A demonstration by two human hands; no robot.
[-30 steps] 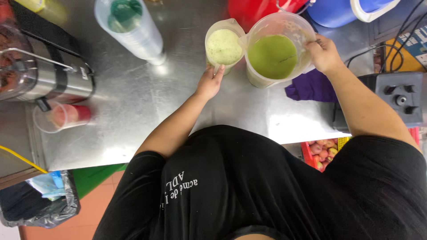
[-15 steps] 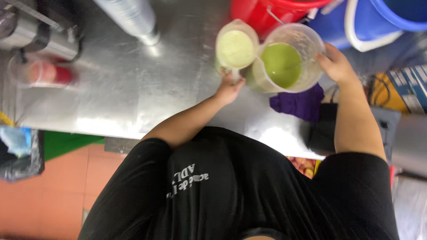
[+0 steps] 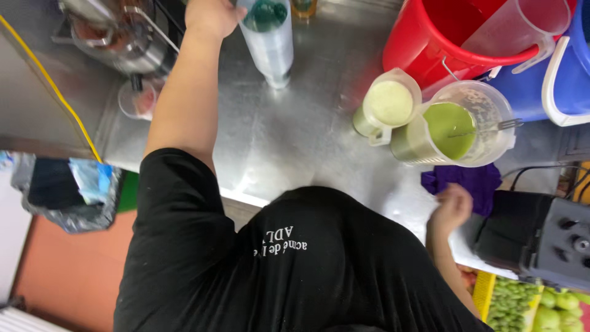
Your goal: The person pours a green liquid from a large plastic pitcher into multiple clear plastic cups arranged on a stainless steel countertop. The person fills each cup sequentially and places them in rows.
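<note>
My left hand (image 3: 212, 15) reaches to the far left of the steel counter (image 3: 295, 141) and sits against the top of a tall stack of clear plastic cups (image 3: 267, 40); its fingers are cut off by the frame edge. My right hand (image 3: 452, 208) is blurred, fingers curled, at the counter's near edge just below a purple cloth (image 3: 461, 181). A small pitcher of pale green liquid (image 3: 388, 103) stands beside a large clear pitcher of darker green juice (image 3: 452, 130), with a metal utensil (image 3: 498, 126) resting across its rim. Neither hand touches the pitchers.
A red bucket (image 3: 424, 43) holding a clear jug (image 3: 522, 24) and a blue bucket (image 3: 568, 80) stand at the back right. A black blender base (image 3: 541, 237) sits right, a metal juicer (image 3: 117, 37) and a cup of red pulp (image 3: 138, 101) left. Green fruit (image 3: 534, 304) lies below.
Both hands have left the pitchers. My left hand swung far left to the cup stack, and my right hand dropped back to the counter's near edge by the purple cloth.
</note>
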